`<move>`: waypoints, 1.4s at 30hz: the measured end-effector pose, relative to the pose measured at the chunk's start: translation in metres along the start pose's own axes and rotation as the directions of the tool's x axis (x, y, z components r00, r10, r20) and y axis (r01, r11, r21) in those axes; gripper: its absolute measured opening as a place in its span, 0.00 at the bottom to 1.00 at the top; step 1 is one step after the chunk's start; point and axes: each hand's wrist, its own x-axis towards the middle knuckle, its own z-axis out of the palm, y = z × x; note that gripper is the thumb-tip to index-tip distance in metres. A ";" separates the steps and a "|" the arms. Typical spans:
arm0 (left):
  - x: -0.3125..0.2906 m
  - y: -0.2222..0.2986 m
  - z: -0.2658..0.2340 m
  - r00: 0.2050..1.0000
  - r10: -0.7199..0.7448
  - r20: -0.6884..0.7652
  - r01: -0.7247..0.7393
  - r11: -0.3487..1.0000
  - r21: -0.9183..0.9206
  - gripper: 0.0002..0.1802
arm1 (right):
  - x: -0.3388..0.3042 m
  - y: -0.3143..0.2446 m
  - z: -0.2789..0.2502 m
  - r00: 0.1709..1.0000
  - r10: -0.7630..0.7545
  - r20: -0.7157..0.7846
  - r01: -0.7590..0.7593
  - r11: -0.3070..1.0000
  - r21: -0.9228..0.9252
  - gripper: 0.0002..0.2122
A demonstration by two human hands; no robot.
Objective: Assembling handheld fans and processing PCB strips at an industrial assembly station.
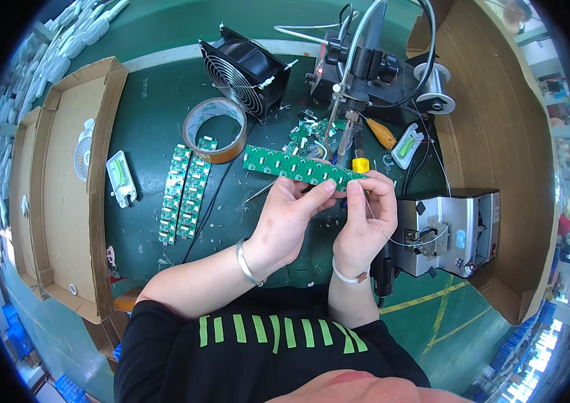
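Observation:
Both hands hold a long green circuit board strip (285,165) in front of me, tilted down to the right, with a row of small white parts along it. My left hand (289,218) pinches its lower edge, thumb on top. At its right end my right hand (367,218) is closed on the strip between thumb and fingers. A thin wire (380,232) runs from beside the right fingers to the silver machine (449,235). Just beyond the strip, the soldering stand's slanted metal rod (346,138) points down. A yellow block (361,164) sits close behind the right hand.
Two more board strips (184,195) lie at left, near a tape roll (236,144) and a black fan (244,70). Behind the held strip is a pile of small boards (308,138). A solder spool (434,87) stands back right. Cardboard boxes (100,201) flank the table.

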 end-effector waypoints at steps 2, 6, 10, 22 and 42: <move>0.000 0.000 0.000 1.000 0.002 -0.005 -0.002 1.000 0.001 0.11 | 0.000 0.000 0.000 1.000 0.014 -0.004 -0.014 1.000 0.011 0.05; 0.000 0.000 0.000 0.999 0.005 -0.039 -0.005 1.000 -0.008 0.10 | 0.000 0.001 0.000 1.000 0.001 0.000 -0.001 1.000 0.004 0.05; 0.000 0.000 0.001 0.999 0.008 -0.040 -0.008 1.000 -0.019 0.11 | 0.001 0.000 0.000 1.000 0.022 0.020 -0.022 1.000 0.022 0.07; -0.002 0.002 0.002 0.997 0.059 -0.044 -0.059 0.998 -0.002 0.16 | 0.001 0.003 0.003 0.999 -0.036 0.015 0.037 0.999 -0.033 0.05; -0.002 0.006 0.004 0.997 0.073 -0.009 -0.073 0.997 0.009 0.16 | 0.002 0.004 0.002 0.998 -0.050 0.043 0.053 0.997 -0.057 0.06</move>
